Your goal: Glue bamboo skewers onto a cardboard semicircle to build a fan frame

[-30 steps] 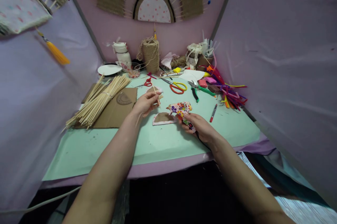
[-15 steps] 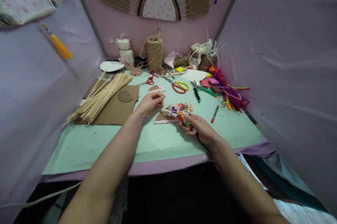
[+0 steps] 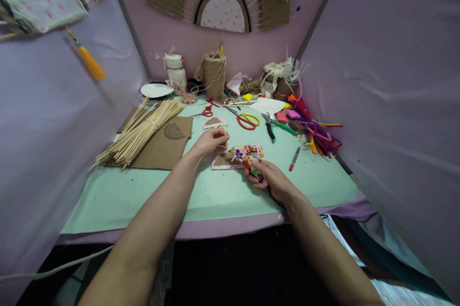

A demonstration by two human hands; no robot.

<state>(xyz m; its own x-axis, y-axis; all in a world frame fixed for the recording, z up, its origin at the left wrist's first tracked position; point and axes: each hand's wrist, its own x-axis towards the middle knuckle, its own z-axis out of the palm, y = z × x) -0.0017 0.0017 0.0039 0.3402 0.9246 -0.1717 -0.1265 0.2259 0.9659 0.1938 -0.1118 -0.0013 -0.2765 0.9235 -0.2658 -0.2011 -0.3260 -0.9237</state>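
Observation:
A thin pale stick [image 3: 226, 139] is pinched upright in my left hand [image 3: 212, 143], near the table's middle. My right hand [image 3: 268, 175] is wrapped round a flower-patterned glue gun [image 3: 248, 152], whose nozzle points left at the stick's lower part. Whether nozzle and stick touch, I cannot tell. Below them lies a half-round cardboard piece [image 3: 226, 161] with a pale edge, partly hidden by the gun and my right hand. A second half-round piece [image 3: 214, 123] lies just behind my left hand.
Bundled sticks [image 3: 143, 133] lie on brown cardboard [image 3: 168, 152] at left. Behind are red scissors [image 3: 206, 111], larger scissors [image 3: 247, 121] and pliers [image 3: 282, 126]. A marker [image 3: 294, 158] and pipe cleaners [image 3: 319, 135] lie right. A twine spool [image 3: 214, 76] and white bottle [image 3: 176, 71] stand at the back.
The whole view has shifted slightly. The stick in my left hand is now more upright, and the glue gun's nozzle is close to its lower part. Both hands keep their holds.

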